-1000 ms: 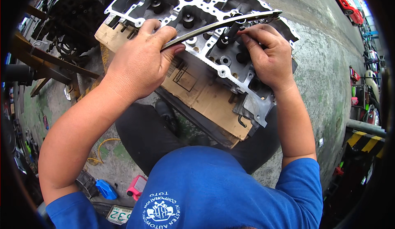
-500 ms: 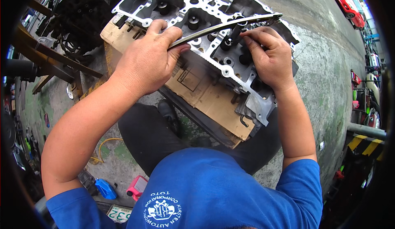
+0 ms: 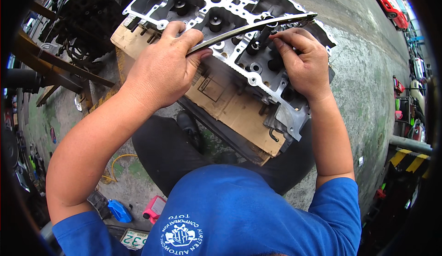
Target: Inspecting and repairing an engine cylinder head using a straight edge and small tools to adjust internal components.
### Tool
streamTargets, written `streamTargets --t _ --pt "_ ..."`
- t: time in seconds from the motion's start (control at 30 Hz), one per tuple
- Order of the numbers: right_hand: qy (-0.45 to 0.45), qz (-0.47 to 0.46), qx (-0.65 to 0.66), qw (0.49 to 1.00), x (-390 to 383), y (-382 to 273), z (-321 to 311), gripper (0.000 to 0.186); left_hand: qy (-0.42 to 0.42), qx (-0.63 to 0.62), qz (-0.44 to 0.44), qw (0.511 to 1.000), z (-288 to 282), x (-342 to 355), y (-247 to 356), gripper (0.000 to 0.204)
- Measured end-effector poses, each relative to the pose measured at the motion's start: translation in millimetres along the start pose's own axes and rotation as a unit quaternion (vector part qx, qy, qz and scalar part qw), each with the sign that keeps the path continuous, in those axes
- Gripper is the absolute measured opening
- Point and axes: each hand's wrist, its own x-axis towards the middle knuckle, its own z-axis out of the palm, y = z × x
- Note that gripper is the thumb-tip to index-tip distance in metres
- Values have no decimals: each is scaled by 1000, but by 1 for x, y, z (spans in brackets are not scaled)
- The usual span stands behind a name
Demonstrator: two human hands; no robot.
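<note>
The left hand (image 3: 168, 67) is closed firmly around the near end of a long, slightly curved metal bar (image 3: 244, 29), thumb beneath and fingers folded over it. The bar is the item in use; it slants up and to the right above a cast metal engine part (image 3: 252, 79), its far end lying beyond the right hand (image 3: 304, 60).

The right hand is bent, with thumb and fingertips drawn together beside a black cylindrical piece (image 3: 260, 38) located below the bar. Whether the fingertips grip this piece or something small cannot be determined. Contact between bar and cylindrical piece cannot be confirmed either.

The engine part shows bright machined rails, deep bays and round dark posts (image 3: 215, 24). It sits at a slant on flattened brown cardboard (image 3: 225, 104), which overhangs the person's dark trousers (image 3: 154, 141). A bent black fitting (image 3: 274, 135) projects at the near right corner.

To the left are a darker engine assembly (image 3: 87, 21) and curved brown metal bars (image 3: 69, 69). On the concrete floor (image 3: 359, 108), lower left, a yellow hose (image 3: 113, 168) lies looped; a blue bottle (image 3: 119, 211) and a pink container (image 3: 154, 209) are near the person's blue shirt (image 3: 244, 210). A red car (image 3: 386, 5) is visible at upper right, and a yellow-and-black striped edge (image 3: 410, 160) at right.
</note>
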Motion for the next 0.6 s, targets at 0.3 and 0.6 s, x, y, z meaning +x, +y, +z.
streamTargets --t 0.3,0.6 --pt "5 14 6 1000 0 1 1 12 -4 4 -5 1000 -1 0 4 28" --pt "0 8 1 1000 0 -1 0 12 -6 -6 2 1000 -2 3 0 30"
